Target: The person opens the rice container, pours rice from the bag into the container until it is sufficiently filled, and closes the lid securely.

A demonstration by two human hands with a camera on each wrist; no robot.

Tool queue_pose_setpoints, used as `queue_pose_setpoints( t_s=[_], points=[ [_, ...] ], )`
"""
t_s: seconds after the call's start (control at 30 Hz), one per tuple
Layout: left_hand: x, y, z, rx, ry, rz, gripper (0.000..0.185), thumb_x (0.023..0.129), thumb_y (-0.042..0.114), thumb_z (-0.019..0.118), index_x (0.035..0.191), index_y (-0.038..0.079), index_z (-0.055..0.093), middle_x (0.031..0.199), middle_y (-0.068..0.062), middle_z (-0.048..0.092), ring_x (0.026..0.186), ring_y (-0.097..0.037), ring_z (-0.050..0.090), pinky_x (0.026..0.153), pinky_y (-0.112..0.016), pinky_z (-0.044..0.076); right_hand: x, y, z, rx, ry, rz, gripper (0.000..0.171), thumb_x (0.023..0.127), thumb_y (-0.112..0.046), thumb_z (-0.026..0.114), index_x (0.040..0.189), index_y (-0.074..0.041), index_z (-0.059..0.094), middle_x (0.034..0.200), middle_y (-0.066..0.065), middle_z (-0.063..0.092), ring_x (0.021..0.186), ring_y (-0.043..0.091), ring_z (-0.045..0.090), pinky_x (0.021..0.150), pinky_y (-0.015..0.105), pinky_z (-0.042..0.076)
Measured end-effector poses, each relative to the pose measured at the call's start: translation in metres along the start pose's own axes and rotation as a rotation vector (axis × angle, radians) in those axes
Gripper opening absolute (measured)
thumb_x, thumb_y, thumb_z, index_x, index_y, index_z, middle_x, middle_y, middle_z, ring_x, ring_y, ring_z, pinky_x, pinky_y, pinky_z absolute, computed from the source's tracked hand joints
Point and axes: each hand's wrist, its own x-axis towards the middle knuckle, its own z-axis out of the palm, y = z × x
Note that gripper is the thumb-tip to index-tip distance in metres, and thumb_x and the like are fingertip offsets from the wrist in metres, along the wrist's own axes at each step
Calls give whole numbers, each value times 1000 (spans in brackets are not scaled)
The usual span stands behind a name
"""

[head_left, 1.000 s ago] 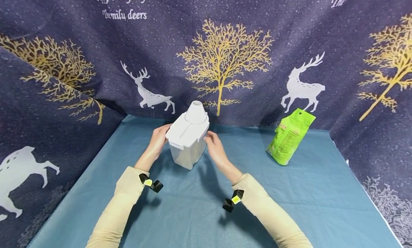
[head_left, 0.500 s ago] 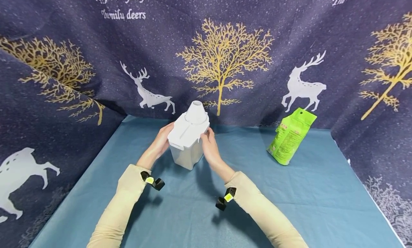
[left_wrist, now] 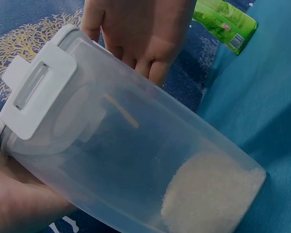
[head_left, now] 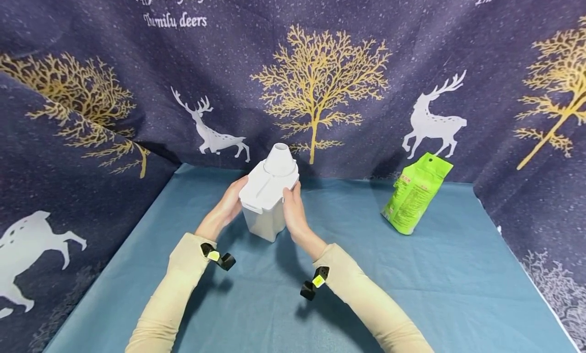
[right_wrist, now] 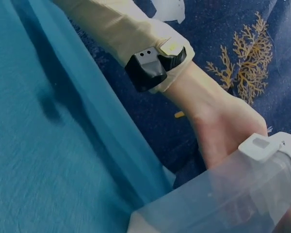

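A translucent food storage container (head_left: 266, 222) with a white lid (head_left: 263, 190) stands on the table, a cone-shaped white cap (head_left: 280, 161) on top of the lid. White grains (left_wrist: 208, 194) fill its lower part in the left wrist view. My left hand (head_left: 230, 198) grips its left side just under the lid, fingertips hidden behind. From the right, my right hand (head_left: 295, 210) holds the opposite side, thumb near the lid's edge and fingers reaching toward the back. A white clip (left_wrist: 39, 90) lies down over the container's front.
To the right a bright green printed bag (head_left: 414, 195) stands leaning on the table. Blue cloth (head_left: 412, 292) covers the tabletop. Behind it hangs a dark blue curtain (head_left: 348, 88) with deer and gold trees. Each sleeve carries a small black wrist camera (head_left: 314, 283).
My right hand has moved left and closed in on the container's right side. My left hand has slid slightly up and farther along its side. The container stays nearly in place.
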Motion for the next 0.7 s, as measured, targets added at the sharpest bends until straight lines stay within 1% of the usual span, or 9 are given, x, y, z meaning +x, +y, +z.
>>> queue_pose_setpoints(
  t_s=[0.07, 0.13, 0.17, 0.23, 0.3, 0.37, 0.47, 0.57, 0.7],
  points=[
    [0, -1, 1, -21, 0, -8, 29, 104, 20, 26, 116, 7, 49, 79, 11, 63, 74, -1, 59, 71, -18, 49, -1, 0, 1, 9, -4, -2, 68, 102, -36, 29, 155, -8, -5, 164, 4, -7, 151, 18, -3, 123, 39, 3],
    [0, -1, 1, -43, 9, -15, 27, 104, 20, 27, 113, 8, 49, 79, 11, 63, 74, -1, 59, 71, -19, 49, -1, -1, 2, 22, -9, 0, 69, 102, -35, 29, 154, -8, -6, 163, 5, -8, 151, 18, -5, 123, 39, 2],
    [0, -1, 2, -51, 12, -18, 29, 104, 21, 27, 116, 7, 49, 79, 11, 63, 74, -1, 59, 71, -19, 49, -1, -2, 2, 29, -10, -1, 68, 102, -35, 29, 154, -8, -6, 163, 5, -8, 151, 18, -5, 123, 40, 2],
    [-1, -1, 3, -50, 17, -33, 36, 105, 22, 26, 128, 1, 44, 82, 11, 62, 76, -1, 59, 72, -18, 49, -1, -2, 2, 43, -10, 12, 68, 102, -35, 29, 154, -8, -6, 163, 4, -8, 151, 18, -5, 122, 40, 2],
    [-2, -1, 3, -32, 22, -49, 46, 105, 24, 26, 141, -4, 31, 85, 13, 60, 78, 1, 58, 73, -17, 48, -1, -4, 2, 58, -3, 15, 68, 102, -33, 30, 155, -8, -5, 164, 4, -8, 151, 18, -5, 122, 39, 2],
    [-3, -1, 4, -6, 25, -66, 54, 105, 25, 24, 148, -7, 18, 88, 14, 58, 80, 2, 56, 75, -16, 47, -1, -4, 2, 69, 5, 18, 67, 102, -32, 30, 155, -7, -4, 164, 5, -6, 151, 18, -4, 123, 39, 2],
    [-4, 0, 5, 18, 35, -82, 58, 105, 26, 24, 151, -6, 11, 91, 14, 56, 83, 4, 56, 77, -15, 47, 0, -4, 1, 76, 7, 10, 67, 103, -31, 30, 154, -6, -4, 164, 6, -5, 151, 19, -3, 123, 38, 2],
    [-5, 0, 7, 10, 37, -85, 58, 105, 26, 23, 152, -6, 9, 92, 15, 55, 84, 4, 55, 78, -15, 46, -1, -5, 1, 73, 3, 10, 67, 102, -31, 30, 155, -6, -4, 164, 6, -5, 151, 19, -3, 122, 39, 2],
    [-6, -1, 10, -3, 48, -95, 59, 105, 26, 24, 153, -4, 6, 104, 9, 53, 87, 5, 55, 81, -14, 44, -2, -6, -1, 62, 11, 17, 67, 102, -32, 30, 155, -6, -3, 164, 6, -4, 151, 19, -2, 122, 39, 3]
  ],
)
